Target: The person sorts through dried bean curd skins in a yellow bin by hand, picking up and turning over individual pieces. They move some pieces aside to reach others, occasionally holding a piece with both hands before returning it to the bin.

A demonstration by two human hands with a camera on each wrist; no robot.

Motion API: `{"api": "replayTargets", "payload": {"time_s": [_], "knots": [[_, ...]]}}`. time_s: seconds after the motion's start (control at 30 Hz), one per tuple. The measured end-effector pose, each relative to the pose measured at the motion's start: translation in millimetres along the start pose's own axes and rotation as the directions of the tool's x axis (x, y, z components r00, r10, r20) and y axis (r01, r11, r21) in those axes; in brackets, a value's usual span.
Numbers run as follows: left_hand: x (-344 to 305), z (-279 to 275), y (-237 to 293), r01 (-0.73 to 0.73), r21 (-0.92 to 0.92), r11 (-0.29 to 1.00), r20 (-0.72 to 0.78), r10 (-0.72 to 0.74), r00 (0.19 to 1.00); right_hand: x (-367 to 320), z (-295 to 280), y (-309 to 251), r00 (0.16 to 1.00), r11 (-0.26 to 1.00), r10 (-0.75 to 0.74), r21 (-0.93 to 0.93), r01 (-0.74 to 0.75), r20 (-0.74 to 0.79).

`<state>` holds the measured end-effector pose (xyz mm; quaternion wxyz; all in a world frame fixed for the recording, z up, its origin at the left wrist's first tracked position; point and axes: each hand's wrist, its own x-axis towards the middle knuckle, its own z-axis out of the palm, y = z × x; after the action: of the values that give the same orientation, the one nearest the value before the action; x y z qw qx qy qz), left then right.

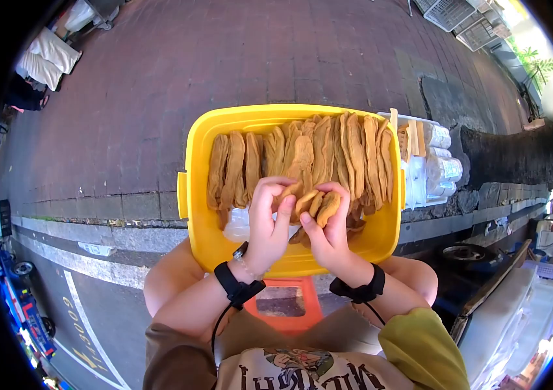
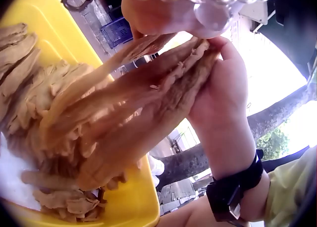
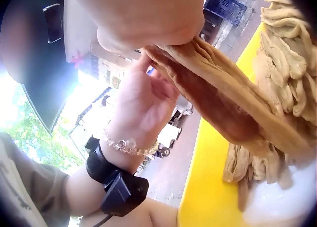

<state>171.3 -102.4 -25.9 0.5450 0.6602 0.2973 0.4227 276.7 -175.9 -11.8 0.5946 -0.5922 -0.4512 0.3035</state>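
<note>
Both hands are over a yellow tub (image 1: 192,162) lined with rows of long tan-brown dried strips (image 1: 302,156). In the head view the left hand (image 1: 271,218) pinches one end of a few folded strips between thumb and fingers. The right hand (image 1: 331,231), close beside it, grips other strips (image 1: 329,207) from the same bunch. The left wrist view shows the held strips (image 2: 143,98) hanging long over the tub, with the right hand (image 2: 220,88) at their upper end. In the right wrist view the left hand (image 3: 143,98) holds the top of the held strips (image 3: 213,98).
A white plastic bag (image 1: 237,224) lies inside the tub. To its right stands a white basket (image 1: 419,195) with wrapped rolls (image 1: 444,169). An orange stool (image 1: 289,322) is below the tub, between the person's knees. A tree trunk (image 1: 516,156) is at the right.
</note>
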Motion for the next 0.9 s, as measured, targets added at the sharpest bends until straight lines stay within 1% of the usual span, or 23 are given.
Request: {"api": "replayTargets", "payload": {"time_s": [0.03,0.07,0.1,0.13,0.17,0.23,0.27,0.3,0.37,0.4,0.43,0.47,0.5,0.57,0.6,0.67,0.7,0.73,0.77,0.8,0.83,0.87,0.9], "knots": [[-1.7,1.2,4.0,0.006,-0.003,1.0,-0.003,-0.006,1.0,-0.8,2.3,1.4,1.0,0.999,0.016,0.034,-0.016,0.007],[-4.3,3.9,7.8,0.025,-0.076,0.997,-0.014,-0.026,1.0,-1.4,4.2,2.8,0.999,0.997,0.031,0.069,-0.032,0.014],[-6.7,5.1,11.4,0.044,-0.149,0.988,-0.023,-0.048,0.999,-1.8,5.5,2.9,0.999,0.997,0.037,0.067,-0.038,0.017],[-7.7,2.7,14.7,0.101,-0.185,0.977,0.001,-0.102,0.995,-1.1,6.6,2.1,1.0,0.999,0.028,0.046,-0.028,0.012],[-8.5,-0.3,16.9,0.107,-0.188,0.976,-0.002,-0.109,0.994,-0.4,7.0,2.6,1.0,1.0,0.018,0.025,-0.019,0.006],[-9.7,-5.5,22.5,0.099,-0.168,0.981,0.099,-0.083,0.992,1.6,3.5,8.1,1.0,1.0,0.007,0.019,-0.006,-0.023],[-9.7,-4.9,28.7,0.176,-0.238,0.955,0.124,-0.15,0.981,2.8,1.0,10.7,0.998,1.0,-0.012,0.012,0.013,-0.057],[-10.1,-6.2,29.6,0.183,-0.241,0.953,0.125,-0.156,0.98,5.8,-1.5,8.2,0.998,1.0,-0.005,0.009,0.005,-0.056],[-9.5,-9.1,28.6,0.197,-0.305,0.932,0.22,-0.132,0.967,14.2,-6.0,-0.6,0.989,0.985,-0.149,-0.09,0.147,-0.011],[-6.9,-9.5,31.5,0.2,-0.311,0.929,0.216,-0.136,0.967,17.6,-6.0,3.6,0.986,0.984,-0.166,-0.076,0.163,-0.025],[-3.9,-9.9,35.4,0.258,-0.347,0.902,0.238,-0.182,0.954,20.1,-7.4,3.6,0.987,0.984,-0.159,-0.08,0.157,-0.019],[-3.0,-9.6,35.6,0.32,-0.382,0.867,0.264,-0.23,0.937,21.3,-9.2,0.3,0.994,0.994,-0.107,0.033,0.108,-0.029],[-0.2,-11.5,27.8,0.322,-0.424,0.846,0.303,-0.202,0.931,24.0,-10.7,-3.7,0.998,0.988,-0.054,0.146,0.058,-0.033],[2.3,-3.7,17.3,0.185,-0.42,0.889,0.226,-0.095,0.969,29.5,-15.7,-14.5,0.999,0.994,-0.033,0.1,0.034,-0.009],[5.8,-2.3,14.5,0.193,-0.424,0.885,0.216,-0.108,0.97,33.1,-16.1,-20.0,0.999,0.987,-0.03,0.156,0.031,-0.009],[10.4,-3.6,13.4,0.055,-0.11,0.992,0.32,-0.017,0.947,34.4,-18.2,-25.3,1.0,0.958,-0.008,0.288,0.009,-0.005],[12.4,-4.7,10.0,0.064,-0.11,0.992,0.309,-0.028,0.951,36.6,-19.0,-26.5,1.0,0.933,0.001,0.361,0.0,-0.002],[12.1,-5.3,7.1,0.179,-0.083,0.98,0.426,-0.128,0.896,39.8,-17.2,-31.0,1.0,0.899,-0.016,0.437,0.018,-0.009],[11.9,-4.7,4.4,0.281,-0.046,0.959,0.536,-0.214,0.817,40.9,-17.7,-31.9,1.0,0.9,-0.009,0.436,0.008,-0.001],[9.6,-2.3,2.8,0.215,-0.019,0.976,0.482,-0.179,0.857,40.3,-20.0,-32.4,1.0,0.906,-0.022,0.423,0.017,0.007],[8.1,-2.3,3.1,0.223,-0.022,0.975,0.484,-0.185,0.855,39.4,-22.3,-31.4,0.999,0.912,-0.035,0.409,0.027,0.012],[8.7,-4.0,5.0,0.217,0.063,0.974,0.491,-0.22,0.843,40.4,-24.0,-28.2,0.996,0.938,-0.094,0.335,0.091,-0.009],[9.6,-5.1,7.8,0.208,0.148,0.967,0.495,-0.254,0.831,39.2,-25.2,-26.1,0.996,0.939,-0.089,0.333,0.088,-0.011]]}}
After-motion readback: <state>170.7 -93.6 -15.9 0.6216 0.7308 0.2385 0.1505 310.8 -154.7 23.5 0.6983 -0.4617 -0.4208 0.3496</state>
